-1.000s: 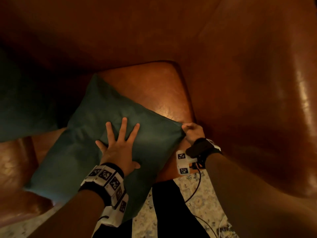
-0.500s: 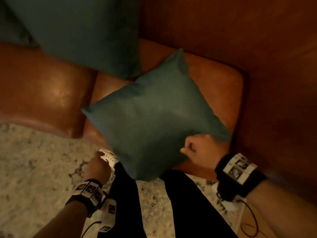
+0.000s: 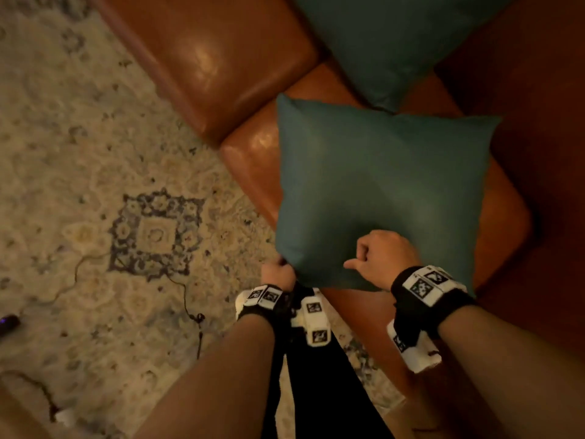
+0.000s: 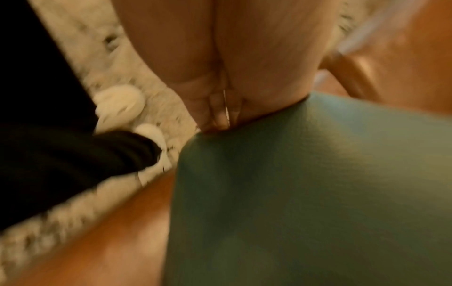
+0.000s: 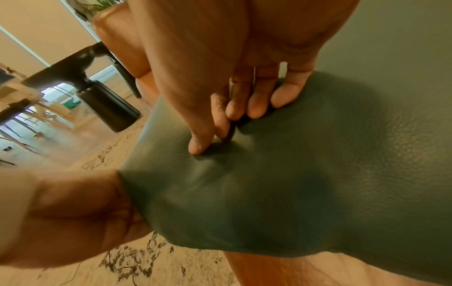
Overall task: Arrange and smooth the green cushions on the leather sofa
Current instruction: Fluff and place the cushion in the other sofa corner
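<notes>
Brown leather sofa (image 3: 240,68) runs along a pale patterned rug (image 3: 95,172), with a thin cable (image 3: 186,308) trailing across the rug. One green cushion (image 3: 380,191) lies on the end seat, its near edge hanging over the front of the sofa. The left hand (image 3: 278,274) pinches the cushion's near left corner. The right hand (image 3: 384,259) has its grip curled into the near edge, fingers (image 5: 259,104) digging into the fabric. A second cushion (image 3: 389,42) leans against the sofa back, just behind the first.

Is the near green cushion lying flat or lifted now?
Lifted at its front: both the left hand and right hand grip the near green cushion.
</notes>
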Tool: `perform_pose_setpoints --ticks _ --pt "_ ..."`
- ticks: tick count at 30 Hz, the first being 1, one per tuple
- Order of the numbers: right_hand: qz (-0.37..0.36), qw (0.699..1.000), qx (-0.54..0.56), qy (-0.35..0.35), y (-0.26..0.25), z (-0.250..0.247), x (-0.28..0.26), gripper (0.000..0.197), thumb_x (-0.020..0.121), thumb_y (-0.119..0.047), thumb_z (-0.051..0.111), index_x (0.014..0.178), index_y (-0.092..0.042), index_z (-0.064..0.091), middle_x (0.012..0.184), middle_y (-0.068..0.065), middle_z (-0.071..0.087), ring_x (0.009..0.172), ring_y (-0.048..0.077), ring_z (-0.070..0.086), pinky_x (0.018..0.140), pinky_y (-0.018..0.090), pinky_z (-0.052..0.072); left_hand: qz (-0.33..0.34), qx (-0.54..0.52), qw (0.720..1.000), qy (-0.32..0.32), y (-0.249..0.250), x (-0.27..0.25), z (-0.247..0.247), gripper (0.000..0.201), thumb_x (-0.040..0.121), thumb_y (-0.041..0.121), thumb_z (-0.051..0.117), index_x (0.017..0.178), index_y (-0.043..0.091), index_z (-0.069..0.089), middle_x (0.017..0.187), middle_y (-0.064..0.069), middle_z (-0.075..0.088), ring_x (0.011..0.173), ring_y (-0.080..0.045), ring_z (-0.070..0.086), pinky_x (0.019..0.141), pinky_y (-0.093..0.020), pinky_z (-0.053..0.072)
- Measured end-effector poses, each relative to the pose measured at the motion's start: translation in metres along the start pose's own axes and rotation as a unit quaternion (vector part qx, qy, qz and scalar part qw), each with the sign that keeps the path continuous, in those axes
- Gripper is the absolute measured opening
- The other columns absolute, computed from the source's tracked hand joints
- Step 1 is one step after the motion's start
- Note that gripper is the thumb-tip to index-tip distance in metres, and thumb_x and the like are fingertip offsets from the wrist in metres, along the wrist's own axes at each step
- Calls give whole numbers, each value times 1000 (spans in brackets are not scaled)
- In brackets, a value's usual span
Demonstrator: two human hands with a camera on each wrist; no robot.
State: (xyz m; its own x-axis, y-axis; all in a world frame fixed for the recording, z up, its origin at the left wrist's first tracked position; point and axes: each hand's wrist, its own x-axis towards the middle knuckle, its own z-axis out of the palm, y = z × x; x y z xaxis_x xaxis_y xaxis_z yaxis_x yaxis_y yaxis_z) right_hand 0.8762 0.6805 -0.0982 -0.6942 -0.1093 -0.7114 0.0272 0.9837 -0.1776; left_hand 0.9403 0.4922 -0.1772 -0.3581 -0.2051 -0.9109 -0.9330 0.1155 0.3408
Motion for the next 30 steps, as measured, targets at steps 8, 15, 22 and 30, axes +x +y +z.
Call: perform_pose_setpoints --ticks 8,15,22,30 --pt "26 999 -17 32 4 4 14 35 74 -51 74 64 -20 58 66 -8 58 69 16 57 61 27 40 58 -201 976 -52 -5 -17 9 41 85 -9 39 112 8 64 94 -7 67 81 -25 61 56 -19 47" --pt "23 999 -9 31 7 10 14 35 75 -49 76 64 -20 59 64 -7 59 64 12 56 58 26 41 56 -239 968 -51 -15 -14 3 49 78 -18 37 101 16 64 105 -8 65 102 -27 59 84 -38 46" --pt "30 999 4 35 11 10 23 36 74 -46 78 63 -16 61 63 -5 62 64 15 59 62 30 49 23 -385 919 -85 -25 -28 -11 36 80 -14 28 96 2 56 106 -14 57 93 -25 55 78 -30 45" --pt "35 998 19 39 19 5 29 35 72 -48 78 63 -18 63 66 -5 63 70 18 61 71 32 52 109 -177 969 -131 -27 -29 -23 41 77 24 75 111 9 59 102 -2 64 85 -13 60 68 -22 49"
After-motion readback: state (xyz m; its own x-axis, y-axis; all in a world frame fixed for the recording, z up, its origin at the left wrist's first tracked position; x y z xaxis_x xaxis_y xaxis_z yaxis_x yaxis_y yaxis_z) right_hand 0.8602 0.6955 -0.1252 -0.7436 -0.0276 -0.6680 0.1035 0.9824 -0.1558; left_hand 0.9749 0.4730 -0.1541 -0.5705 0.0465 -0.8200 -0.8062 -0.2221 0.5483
